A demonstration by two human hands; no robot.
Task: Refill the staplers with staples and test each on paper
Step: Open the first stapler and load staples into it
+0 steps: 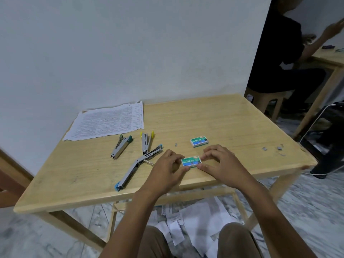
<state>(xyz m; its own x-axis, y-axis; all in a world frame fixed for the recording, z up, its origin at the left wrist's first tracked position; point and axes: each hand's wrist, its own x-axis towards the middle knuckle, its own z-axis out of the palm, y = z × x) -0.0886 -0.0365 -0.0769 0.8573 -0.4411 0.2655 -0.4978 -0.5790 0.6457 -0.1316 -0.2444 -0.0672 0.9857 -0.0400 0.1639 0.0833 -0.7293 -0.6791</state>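
A small green staple box (191,162) lies near the table's front edge. My left hand (167,168) pinches its left end and my right hand (219,162) pinches its right end. A second staple box (199,141) sits just behind it. Three staplers lie to the left: a blue one (138,167) swung fully open, a yellow one (147,141) open, and a dark green one (121,146). Printed paper sheets (108,121) lie at the back left by the wall.
The wooden table (232,123) stands against a white wall. Loose staple bits (273,148) lie near its right edge and one (176,144) mid-table. Torn paper (195,220) litters the floor below. Another person (283,53) sits at a second table at the right.
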